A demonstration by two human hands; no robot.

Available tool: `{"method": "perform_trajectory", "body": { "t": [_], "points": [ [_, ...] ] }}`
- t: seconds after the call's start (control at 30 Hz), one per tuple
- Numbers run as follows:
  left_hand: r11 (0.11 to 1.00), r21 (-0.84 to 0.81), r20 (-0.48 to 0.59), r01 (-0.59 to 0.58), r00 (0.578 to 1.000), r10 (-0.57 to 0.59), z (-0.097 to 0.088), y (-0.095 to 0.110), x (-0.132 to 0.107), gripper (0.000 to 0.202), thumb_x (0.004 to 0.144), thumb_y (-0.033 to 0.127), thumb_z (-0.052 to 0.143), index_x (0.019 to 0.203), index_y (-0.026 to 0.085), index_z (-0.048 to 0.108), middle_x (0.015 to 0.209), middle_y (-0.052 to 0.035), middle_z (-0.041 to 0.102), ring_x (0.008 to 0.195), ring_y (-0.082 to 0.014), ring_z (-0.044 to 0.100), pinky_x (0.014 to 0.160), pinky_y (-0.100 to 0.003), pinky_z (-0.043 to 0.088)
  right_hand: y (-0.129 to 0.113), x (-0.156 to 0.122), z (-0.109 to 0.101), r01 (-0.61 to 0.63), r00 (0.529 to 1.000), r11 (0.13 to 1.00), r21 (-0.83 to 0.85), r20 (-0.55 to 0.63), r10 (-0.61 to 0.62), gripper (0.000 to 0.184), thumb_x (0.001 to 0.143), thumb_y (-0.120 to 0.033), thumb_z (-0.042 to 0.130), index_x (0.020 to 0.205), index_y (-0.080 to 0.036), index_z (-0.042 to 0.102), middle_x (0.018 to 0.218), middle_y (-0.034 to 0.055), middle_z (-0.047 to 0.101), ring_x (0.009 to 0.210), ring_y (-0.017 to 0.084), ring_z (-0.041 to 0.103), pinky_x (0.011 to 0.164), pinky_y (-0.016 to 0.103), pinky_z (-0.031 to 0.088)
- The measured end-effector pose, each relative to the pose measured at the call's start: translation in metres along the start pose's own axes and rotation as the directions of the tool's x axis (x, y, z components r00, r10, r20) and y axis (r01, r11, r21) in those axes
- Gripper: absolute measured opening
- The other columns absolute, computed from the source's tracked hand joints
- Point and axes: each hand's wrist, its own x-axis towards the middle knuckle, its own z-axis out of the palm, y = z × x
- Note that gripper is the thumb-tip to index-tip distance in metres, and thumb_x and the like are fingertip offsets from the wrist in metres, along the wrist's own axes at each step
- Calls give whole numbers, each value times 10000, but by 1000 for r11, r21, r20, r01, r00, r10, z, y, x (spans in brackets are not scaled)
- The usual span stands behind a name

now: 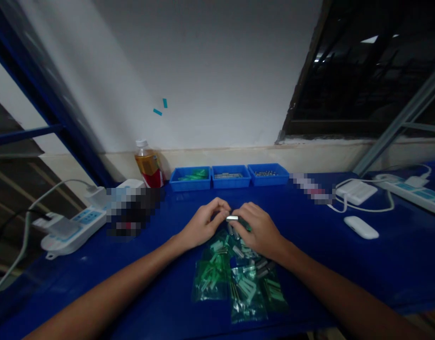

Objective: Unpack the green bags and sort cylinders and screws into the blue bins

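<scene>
My left hand [204,223] and my right hand [257,230] meet over the middle of the blue table [345,264]. Both are closed in a pinch on one small silver metal part [232,218] held between their fingertips. A bit of green shows under the right fingers. Directly below the hands lies a pile of small green transparent bags [238,278] holding several metal and green pieces, with several loose silver parts among them.
Three blue trays [230,177] line the wall, one with green parts, two with metal parts. A bottle [148,165] stands to their left. Power strips lie at left [74,226] and right [412,191], with white chargers [361,226] and cables.
</scene>
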Motion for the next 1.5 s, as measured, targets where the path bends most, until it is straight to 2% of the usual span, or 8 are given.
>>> {"method": "perform_trajectory", "body": {
  "t": [0.23,0.4,0.57,0.77,0.87,0.97,1.27,1.5],
  "points": [
    [967,184,42,-175,985,170,-1,-7,6,130,891,216,514,997,163,568,927,-49,623,887,-167,560,790,-287,438,7,2,2,-91,994,995,42,68,88,232,933,-240,418,739,-186,535,714,29,557,722,163,498,672,301,373],
    [978,185,-22,-93,995,99,3,-16,9,132,916,236,477,976,162,569,859,-34,608,827,-156,557,747,-273,430,6,1,6,-119,993,993,11,-8,119,120,895,-273,506,954,-176,547,811,45,584,762,174,528,681,308,395],
    [982,188,0,-24,1000,24,5,-14,7,189,934,267,433,901,160,585,823,-33,626,810,-167,560,757,-300,420,11,11,-3,-24,997,1000,1,72,24,113,920,-226,456,895,-179,555,806,47,600,764,170,538,700,306,406],
    [944,327,165,-48,986,-7,1,-14,1,316,830,240,587,1145,232,562,1118,-53,608,1047,-242,513,888,-411,364,65,74,-16,-148,987,984,-104,51,154,153,903,-260,501,838,-162,599,816,53,621,775,166,563,729,276,415],
    [946,303,295,-111,955,17,-3,-17,2,248,839,195,567,1081,242,594,1096,-35,605,1027,-214,529,900,-391,362,96,117,-3,-247,942,927,-282,154,298,128,870,-206,529,919,-137,626,903,81,654,818,167,585,725,246,411],
    [957,273,311,-100,950,10,-6,-21,4,183,858,181,543,1027,220,602,1032,-37,607,994,-192,544,910,-368,372,112,151,17,-238,908,913,-332,257,331,119,837,-176,551,871,-143,660,842,76,684,759,168,607,667,232,404],
    [986,148,202,-77,978,46,-5,-27,2,247,808,52,488,985,192,588,1059,-62,546,991,-172,539,893,-319,430,105,192,58,-95,850,894,-439,431,302,192,830,-262,564,958,-185,684,1032,135,673,969,255,609,789,301,423],
    [986,159,146,-55,989,31,-7,-26,4,207,794,61,502,955,165,580,949,-60,580,876,-163,555,783,-288,465,88,179,42,-131,911,892,-433,302,280,254,895,-329,495,997,-145,639,979,143,665,911,240,610,750,302,417]
  ]
}}
